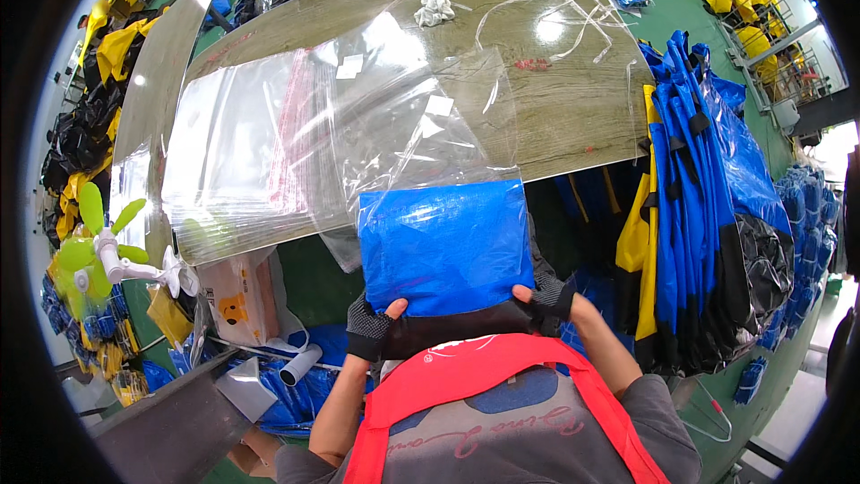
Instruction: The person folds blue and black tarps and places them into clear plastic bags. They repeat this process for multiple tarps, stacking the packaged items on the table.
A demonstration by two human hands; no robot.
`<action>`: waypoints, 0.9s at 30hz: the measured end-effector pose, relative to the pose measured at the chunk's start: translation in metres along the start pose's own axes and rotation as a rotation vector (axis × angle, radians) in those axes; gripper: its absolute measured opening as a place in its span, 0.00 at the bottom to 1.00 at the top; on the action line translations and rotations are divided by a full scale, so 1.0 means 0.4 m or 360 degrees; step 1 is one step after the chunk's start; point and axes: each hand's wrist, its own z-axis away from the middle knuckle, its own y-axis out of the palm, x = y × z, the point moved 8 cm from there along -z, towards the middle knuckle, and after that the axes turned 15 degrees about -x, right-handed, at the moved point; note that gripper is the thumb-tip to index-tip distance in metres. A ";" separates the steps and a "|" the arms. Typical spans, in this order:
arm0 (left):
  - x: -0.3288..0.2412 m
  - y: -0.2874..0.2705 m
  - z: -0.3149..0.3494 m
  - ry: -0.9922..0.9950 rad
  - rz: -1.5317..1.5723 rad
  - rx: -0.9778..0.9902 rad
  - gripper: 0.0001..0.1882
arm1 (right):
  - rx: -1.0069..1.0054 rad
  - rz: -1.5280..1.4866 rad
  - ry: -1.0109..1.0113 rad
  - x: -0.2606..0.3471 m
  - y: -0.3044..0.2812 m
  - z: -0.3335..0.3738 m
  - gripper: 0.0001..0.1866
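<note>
A folded blue bag with a black lower edge is held level in front of my chest. On its near left corner is my left hand, in a dark fingerless glove, thumb on top and fingers curled beneath. My right hand, gloved alike, pinches the near right corner the same way. A clear plastic sleeve lies just beyond and runs up to the blue bag's far edge. Whether the blue bag is inside the sleeve or only against it, I cannot tell. The fingers under the bag are hidden.
Stacked clear sleeves cover the left of the wooden table. Clear strips and a white crumpled bundle lie farther back. Blue, yellow and black bags hang at right. A green fan is clamped at left.
</note>
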 end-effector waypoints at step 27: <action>-0.209 -0.041 -0.060 0.0142 0.0539 0.0113 0.39 | -0.0262 0.0138 0.0101 0.106 -0.011 -0.039 0.22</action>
